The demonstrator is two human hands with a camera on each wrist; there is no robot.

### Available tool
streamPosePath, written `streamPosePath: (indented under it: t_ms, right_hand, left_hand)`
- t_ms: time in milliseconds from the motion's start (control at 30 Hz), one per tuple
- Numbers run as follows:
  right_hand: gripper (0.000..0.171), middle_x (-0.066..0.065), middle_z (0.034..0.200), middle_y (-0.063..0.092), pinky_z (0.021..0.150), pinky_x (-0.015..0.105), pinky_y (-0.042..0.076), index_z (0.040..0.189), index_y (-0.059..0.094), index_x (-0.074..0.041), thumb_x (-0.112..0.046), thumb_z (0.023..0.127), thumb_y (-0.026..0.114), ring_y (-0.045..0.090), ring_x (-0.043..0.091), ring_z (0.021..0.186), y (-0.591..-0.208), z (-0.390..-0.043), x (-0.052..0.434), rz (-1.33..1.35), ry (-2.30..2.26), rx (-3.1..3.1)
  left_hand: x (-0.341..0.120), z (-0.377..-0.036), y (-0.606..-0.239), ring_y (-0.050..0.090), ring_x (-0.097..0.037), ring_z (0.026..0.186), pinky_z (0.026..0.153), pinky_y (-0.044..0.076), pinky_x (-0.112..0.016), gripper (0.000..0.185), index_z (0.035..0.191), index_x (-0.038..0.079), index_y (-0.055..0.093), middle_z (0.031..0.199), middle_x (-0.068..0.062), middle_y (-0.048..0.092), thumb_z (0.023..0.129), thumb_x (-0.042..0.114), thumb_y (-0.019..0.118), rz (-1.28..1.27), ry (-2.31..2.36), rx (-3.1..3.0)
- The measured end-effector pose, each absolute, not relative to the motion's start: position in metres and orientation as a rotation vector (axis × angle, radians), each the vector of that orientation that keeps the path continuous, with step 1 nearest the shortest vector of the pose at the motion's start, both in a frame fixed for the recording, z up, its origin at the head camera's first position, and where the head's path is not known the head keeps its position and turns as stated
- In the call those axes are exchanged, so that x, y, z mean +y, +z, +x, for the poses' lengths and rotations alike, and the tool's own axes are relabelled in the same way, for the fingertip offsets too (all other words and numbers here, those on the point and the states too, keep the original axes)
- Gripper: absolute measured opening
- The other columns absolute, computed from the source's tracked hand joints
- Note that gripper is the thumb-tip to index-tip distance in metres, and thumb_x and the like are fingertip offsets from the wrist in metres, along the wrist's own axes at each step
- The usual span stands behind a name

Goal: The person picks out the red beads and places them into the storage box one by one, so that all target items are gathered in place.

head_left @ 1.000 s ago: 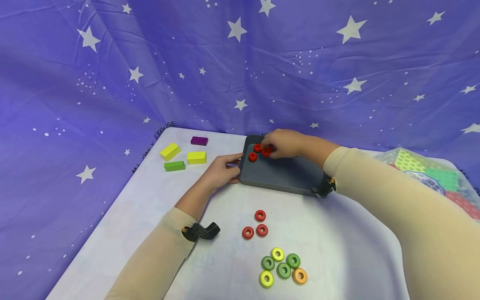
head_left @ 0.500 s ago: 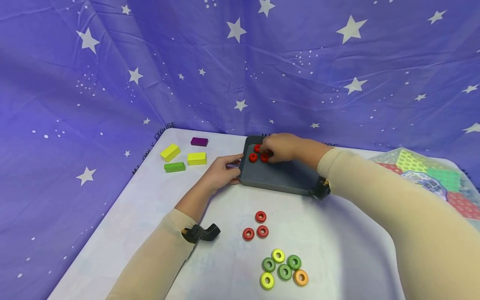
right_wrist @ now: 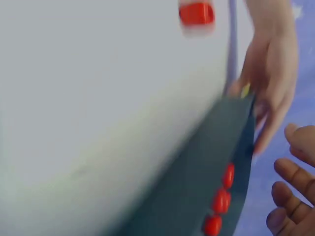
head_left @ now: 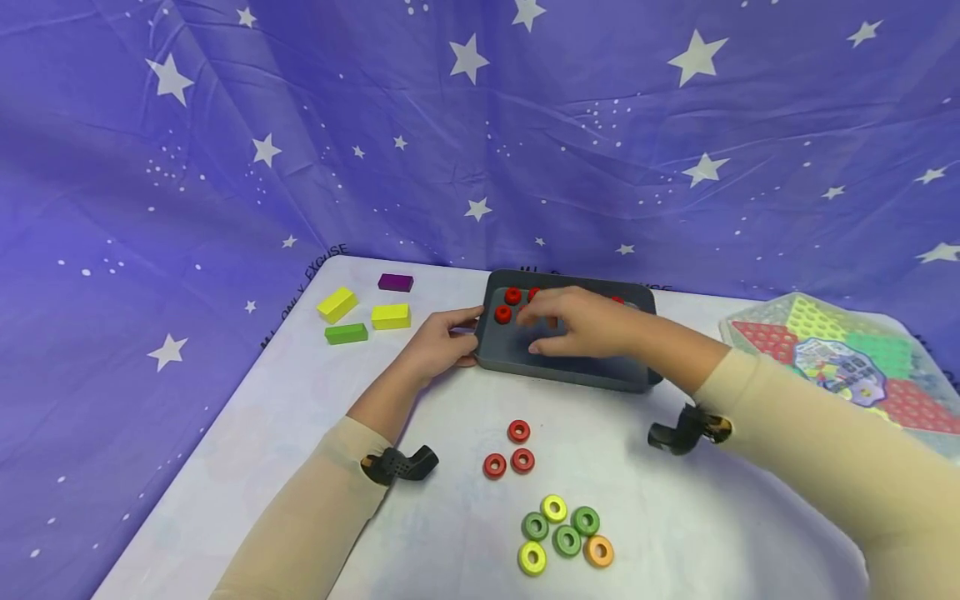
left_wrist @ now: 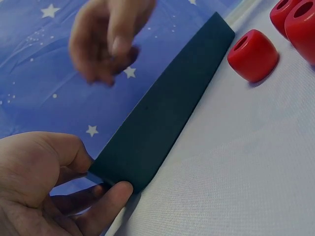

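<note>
Far left of the table [head_left: 247, 433]: we see four blocks, two yellow blocks [head_left: 337, 304], a green block [head_left: 346, 334] and a purple block [head_left: 395, 282], all well apart from the hands.

Left hand [head_left: 442, 342] grips the left end of the dark grey tray [head_left: 570, 375]; in the left wrist view thumb and fingers [left_wrist: 106, 199] pinch the tray's corner [left_wrist: 162, 118].

Red rings in the tray [head_left: 513, 296] sit at its far left corner; we count at least three, and one more shows at the far right edge, partly hidden.

Right hand [head_left: 581, 323] hovers over the tray's middle, fingers loosely spread, holding nothing. In the right wrist view its fingertips [right_wrist: 290, 182] are apart, close to the tray's edge.

Nearer us, three loose red rings [head_left: 512, 448] lie on the table; below them a cluster of green, yellow and orange rings [head_left: 564, 537].

Far right: a checkers board [head_left: 840, 358] on the table, untouched.
</note>
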State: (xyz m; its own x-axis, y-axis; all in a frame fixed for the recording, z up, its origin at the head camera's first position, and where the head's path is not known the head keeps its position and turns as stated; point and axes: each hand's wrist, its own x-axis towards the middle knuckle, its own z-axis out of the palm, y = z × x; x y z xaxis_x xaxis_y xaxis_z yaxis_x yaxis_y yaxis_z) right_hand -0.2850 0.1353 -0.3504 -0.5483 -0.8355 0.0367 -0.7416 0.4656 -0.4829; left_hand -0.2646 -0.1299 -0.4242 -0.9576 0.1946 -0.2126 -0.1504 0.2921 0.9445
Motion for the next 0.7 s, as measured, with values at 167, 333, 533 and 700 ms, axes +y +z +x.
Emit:
streamPosePath:
  t_ms: [167,333,533,700]
  right_hand:
    - [0.038,-0.002,0.113,0.068,0.068,0.026,0.056,0.126,0.069,-0.018,-0.026,0.09,0.077,0.061,0.013,0.081,-0.371,-0.231,0.142,-1.381,-0.795,2.446]
    - [0.038,-0.005,0.115,0.066,0.072,0.021,0.052,0.127,0.069,-0.017,-0.023,0.089,0.077,0.058,0.009,0.075,-0.396,-0.201,0.14,-1.371,-0.747,2.467]
    - [0.037,-0.009,0.121,0.063,0.083,0.023,0.052,0.127,0.068,-0.019,-0.019,0.09,0.073,0.058,0.007,0.087,-0.41,-0.196,0.133,-1.429,-0.694,2.47]
    - [0.035,-0.01,0.119,0.064,0.088,0.024,0.053,0.125,0.069,-0.02,-0.013,0.091,0.07,0.059,0.005,0.096,-0.415,-0.196,0.131,-1.51,-0.686,2.448]
  left_hand:
    - [-0.13,-0.265,-0.424,0.064,-0.026,0.112,0.079,0.064,-0.035,0.061,0.149,0.021,0.053,0.139,-0.01,0.056,0.091,0.004,0.058,0.048,1.719,2.266]
    - [-0.132,-0.266,-0.424,0.063,-0.027,0.112,0.08,0.064,-0.036,0.061,0.149,0.021,0.053,0.139,-0.009,0.056,0.091,0.004,0.059,0.054,1.724,2.257]
    - [-0.133,-0.266,-0.423,0.063,-0.027,0.112,0.079,0.064,-0.035,0.061,0.15,0.019,0.052,0.137,-0.01,0.056,0.091,0.004,0.058,0.059,1.731,2.271]
    - [-0.13,-0.265,-0.424,0.063,-0.026,0.111,0.079,0.064,-0.034,0.061,0.15,0.018,0.052,0.137,-0.01,0.057,0.09,0.004,0.058,0.071,1.728,2.271]
